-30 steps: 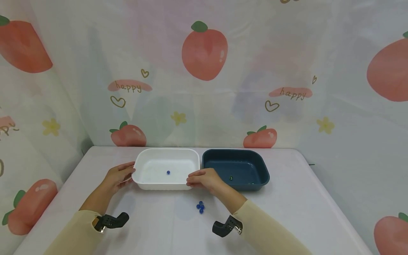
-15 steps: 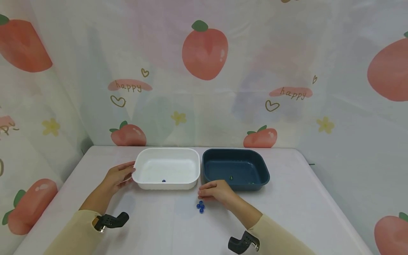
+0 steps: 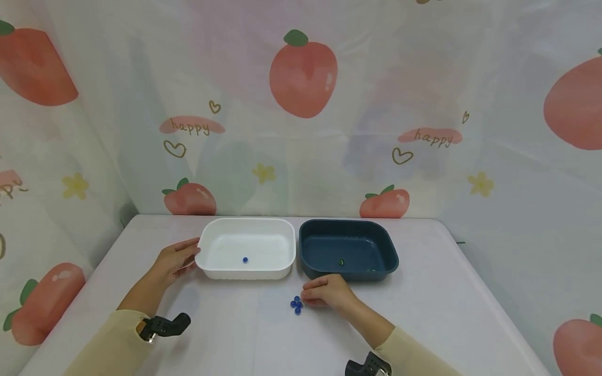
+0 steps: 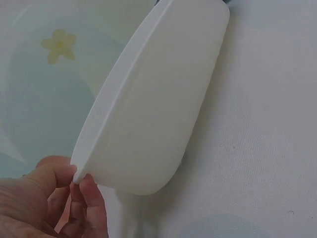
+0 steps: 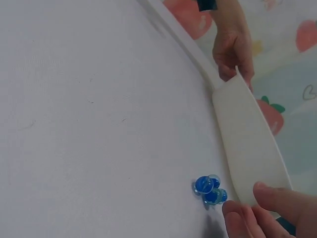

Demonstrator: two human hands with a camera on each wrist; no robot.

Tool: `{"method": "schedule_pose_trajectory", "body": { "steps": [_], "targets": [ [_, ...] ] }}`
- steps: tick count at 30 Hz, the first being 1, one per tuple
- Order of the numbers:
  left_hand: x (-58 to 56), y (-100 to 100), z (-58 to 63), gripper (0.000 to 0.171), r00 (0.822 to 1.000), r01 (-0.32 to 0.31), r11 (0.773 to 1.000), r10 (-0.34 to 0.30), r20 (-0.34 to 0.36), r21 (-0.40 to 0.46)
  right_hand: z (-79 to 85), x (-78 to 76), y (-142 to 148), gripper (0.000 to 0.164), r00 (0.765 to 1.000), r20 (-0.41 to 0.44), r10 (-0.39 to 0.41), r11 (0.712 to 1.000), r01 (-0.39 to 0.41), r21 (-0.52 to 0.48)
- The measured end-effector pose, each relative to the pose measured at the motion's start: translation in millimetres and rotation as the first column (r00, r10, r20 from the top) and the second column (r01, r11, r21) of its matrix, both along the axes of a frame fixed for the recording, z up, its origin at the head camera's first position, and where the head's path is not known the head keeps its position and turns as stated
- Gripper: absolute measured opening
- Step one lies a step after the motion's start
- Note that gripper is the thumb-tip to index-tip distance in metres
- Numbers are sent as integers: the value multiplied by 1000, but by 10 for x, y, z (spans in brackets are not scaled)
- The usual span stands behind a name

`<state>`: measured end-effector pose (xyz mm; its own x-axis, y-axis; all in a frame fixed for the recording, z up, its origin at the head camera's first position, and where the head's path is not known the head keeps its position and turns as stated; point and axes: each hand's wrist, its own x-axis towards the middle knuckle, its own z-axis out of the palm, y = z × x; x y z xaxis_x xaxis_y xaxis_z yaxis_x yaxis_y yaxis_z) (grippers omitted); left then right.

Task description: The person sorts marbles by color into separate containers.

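My left hand (image 3: 176,262) pinches the left rim of a white rectangular basin (image 4: 153,99) between thumb and fingers. Inside that basin lies one blue marble (image 3: 245,260). On the table in front is a small cluster of clear-and-blue marbles (image 5: 210,190). Just right of the cluster is my right hand (image 3: 331,291), low over the table. Its thumb and fingers are apart in the right wrist view, with nothing visible between them. I cannot tell whether a fingertip touches the closest marble.
A dark blue basin (image 3: 385,258) stands right beside the white one, holding a greenish marble (image 3: 341,262) and another small greenish thing near its front right corner. A white cloth covers the table (image 3: 447,303). Behind it hangs a fruit-patterned curtain (image 3: 301,156).
My right hand has left the white basin's front right corner and come down rightward beside the marble cluster. The marble inside the white basin has rolled about. My left hand stays put.
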<state>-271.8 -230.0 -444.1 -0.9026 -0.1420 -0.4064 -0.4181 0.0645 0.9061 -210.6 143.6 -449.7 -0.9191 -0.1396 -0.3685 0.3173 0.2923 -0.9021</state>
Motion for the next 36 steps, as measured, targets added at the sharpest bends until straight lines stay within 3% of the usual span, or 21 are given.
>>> {"method": "schedule_pose_trajectory", "body": {
  "steps": [12,36],
  "targets": [
    [3,-18,-52,56,1000,1,1000,-1,6,-15,-131,56,-21,21,996,-87,30,995,-22,100],
    [-5,-9,-19,57,1000,-1,1000,1,9,-3,-167,44,-86,18,975,-203,91,972,-42,232]
  ]
}}
